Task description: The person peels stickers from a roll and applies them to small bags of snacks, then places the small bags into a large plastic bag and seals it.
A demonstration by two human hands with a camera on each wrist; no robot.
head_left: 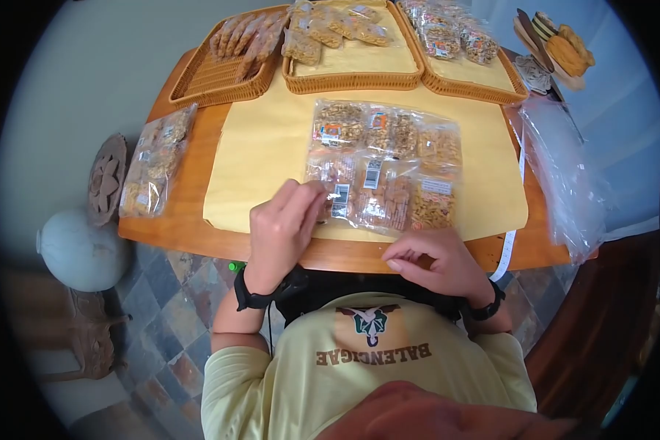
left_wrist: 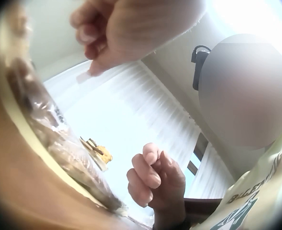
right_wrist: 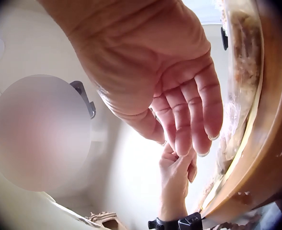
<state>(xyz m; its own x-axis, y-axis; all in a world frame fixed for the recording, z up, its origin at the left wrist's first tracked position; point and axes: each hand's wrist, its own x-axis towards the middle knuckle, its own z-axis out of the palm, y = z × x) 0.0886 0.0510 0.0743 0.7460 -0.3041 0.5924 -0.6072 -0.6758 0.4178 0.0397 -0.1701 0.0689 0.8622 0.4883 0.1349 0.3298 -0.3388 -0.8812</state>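
Observation:
My left hand (head_left: pixel 282 224) is raised over the near left corner of a clear bag (head_left: pixel 434 165) filled with several snack packs. Its fingers are curled in with the thumb alongside, and the left wrist view shows this hand (left_wrist: pixel 136 28) apart from the bag. No object shows in its grasp. My right hand (head_left: pixel 440 260) hovers by the table's front edge, below the bag's near right corner. In the right wrist view its fingers (right_wrist: pixel 181 112) are loosely bent and hold nothing. The bag lies flat on yellow paper (head_left: pixel 264 154), barcode labels facing up.
Three wicker trays (head_left: pixel 352 82) with packs stand at the back. Another filled bag (head_left: pixel 154 161) lies at the table's left edge. Empty clear plastic bags (head_left: pixel 565 176) hang over the right edge, beside a white strip (head_left: pixel 504 257).

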